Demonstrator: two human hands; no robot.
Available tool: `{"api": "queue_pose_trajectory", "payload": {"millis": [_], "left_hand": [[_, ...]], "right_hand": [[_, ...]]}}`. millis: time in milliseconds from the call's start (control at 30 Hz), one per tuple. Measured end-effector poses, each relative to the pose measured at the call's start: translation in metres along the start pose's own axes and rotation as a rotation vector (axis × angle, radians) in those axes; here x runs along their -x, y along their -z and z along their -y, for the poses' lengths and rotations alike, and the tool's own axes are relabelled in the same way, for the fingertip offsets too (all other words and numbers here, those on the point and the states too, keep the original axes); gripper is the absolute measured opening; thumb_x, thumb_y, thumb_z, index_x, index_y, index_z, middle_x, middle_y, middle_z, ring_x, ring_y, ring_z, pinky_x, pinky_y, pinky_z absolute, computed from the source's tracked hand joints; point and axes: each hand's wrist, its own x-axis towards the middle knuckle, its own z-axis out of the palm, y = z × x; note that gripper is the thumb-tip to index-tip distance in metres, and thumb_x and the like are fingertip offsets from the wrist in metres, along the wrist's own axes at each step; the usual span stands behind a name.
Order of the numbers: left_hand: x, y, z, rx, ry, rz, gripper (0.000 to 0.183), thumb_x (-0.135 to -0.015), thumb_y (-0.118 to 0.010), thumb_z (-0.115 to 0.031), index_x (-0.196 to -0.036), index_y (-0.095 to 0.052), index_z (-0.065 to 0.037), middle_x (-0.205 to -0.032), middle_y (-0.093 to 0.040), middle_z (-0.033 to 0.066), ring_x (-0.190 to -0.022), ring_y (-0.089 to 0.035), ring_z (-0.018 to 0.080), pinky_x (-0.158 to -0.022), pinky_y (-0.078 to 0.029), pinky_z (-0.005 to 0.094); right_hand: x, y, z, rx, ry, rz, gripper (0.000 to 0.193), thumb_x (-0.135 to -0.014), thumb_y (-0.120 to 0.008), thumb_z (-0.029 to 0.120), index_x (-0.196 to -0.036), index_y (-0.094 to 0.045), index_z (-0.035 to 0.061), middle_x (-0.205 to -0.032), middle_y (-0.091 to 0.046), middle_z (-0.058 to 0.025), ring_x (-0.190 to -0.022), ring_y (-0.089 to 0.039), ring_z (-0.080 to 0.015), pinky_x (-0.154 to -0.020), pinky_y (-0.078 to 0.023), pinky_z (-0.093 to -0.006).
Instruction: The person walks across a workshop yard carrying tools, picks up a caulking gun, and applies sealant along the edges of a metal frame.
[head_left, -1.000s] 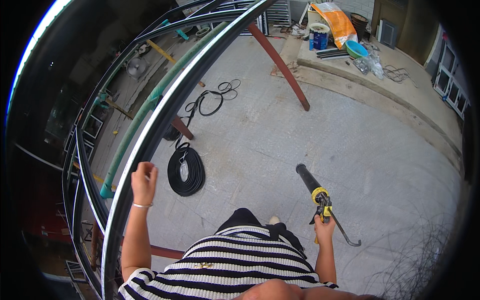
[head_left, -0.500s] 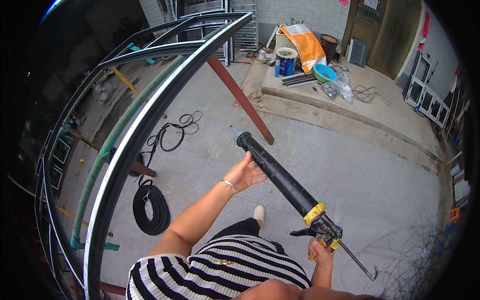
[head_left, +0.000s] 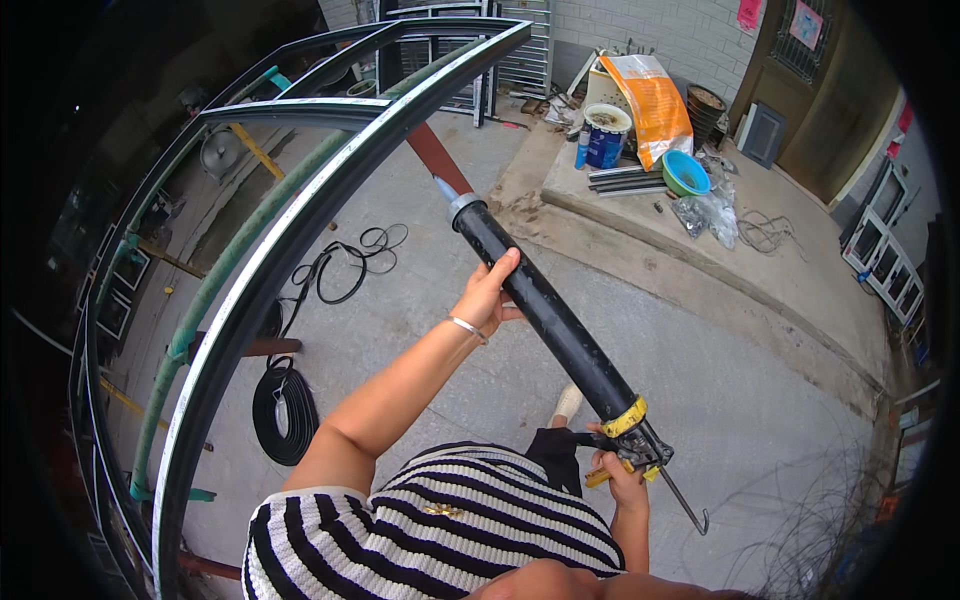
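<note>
With the left hand point(head_left: 487, 292) cupping the long caulking gun point(head_left: 548, 318) barrel and the right hand point(head_left: 617, 478) gripping its trigger, the nozzle at upper centre could wander off the dark curved window frame point(head_left: 300, 225) and smear sealant.

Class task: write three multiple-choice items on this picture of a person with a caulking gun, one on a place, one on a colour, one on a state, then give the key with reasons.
1. Where does the left hand rest?
A. on the gun's black tube
B. on the coiled hose
C. on the blue bowl

2. What colour is the collar between tube and handle of the caulking gun?
A. red
B. yellow
C. white

3. How does the right hand stand?
A. open, hanging free
B. flat on the floor
C. closed round the gun's handle

Key: 1 A, the fingers wrap the tube near its front end. 2 B, a yellow ring sits just ahead of the handle. 3 C, its fingers curl round the grip and trigger, with the hooked rod sticking out behind.
</note>
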Motion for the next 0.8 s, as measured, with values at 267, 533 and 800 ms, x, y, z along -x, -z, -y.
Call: {"api": "queue_pose_trajectory", "payload": {"millis": [267, 533, 800], "left_hand": [[-0.138, -0.022, -0.044, -0.09, -0.238, -0.279, 0.045, -0.089, -0.065, -0.049, -0.107, -0.053, -0.009, -0.09, -0.061, 0.0022, -0.077, -0.06, 0.0153, -0.072, -0.049, 0.034], [-0.212, 0.01, -0.079, -0.181, -0.137, -0.481, 0.043, -0.087, -0.067, -0.051, -0.099, -0.056, -0.011, -0.078, -0.057, -0.0019, -0.062, -0.048, 0.0099, -0.054, -0.032, 0.0258], [-0.225, 0.032, -0.095, -0.24, -0.163, -0.543, 0.048, -0.087, -0.068, -0.051, -0.103, -0.054, -0.007, -0.08, -0.058, 0.0012, -0.063, -0.05, 0.0114, -0.054, -0.034, 0.0263]], "right_hand": [[-0.194, 0.035, 0.032, -0.225, 0.082, 0.257, 0.037, -0.091, -0.064, 0.02, -0.119, -0.056, -0.0016, -0.118, -0.063, -0.0201, -0.123, -0.053, -0.035, -0.111, -0.032, -0.0509], [-0.304, 0.026, 0.029, -0.355, 0.036, 0.415, 0.029, -0.093, -0.059, 0.019, -0.117, -0.056, 0.0023, -0.11, -0.063, -0.015, -0.113, -0.059, -0.0355, -0.114, -0.024, -0.0548], [-0.327, -0.001, 0.008, -0.458, -0.009, 0.396, 0.029, -0.089, -0.059, 0.019, -0.113, -0.055, 0.0023, -0.106, -0.061, -0.014, -0.103, -0.062, -0.0325, -0.114, -0.024, -0.0568]]}}
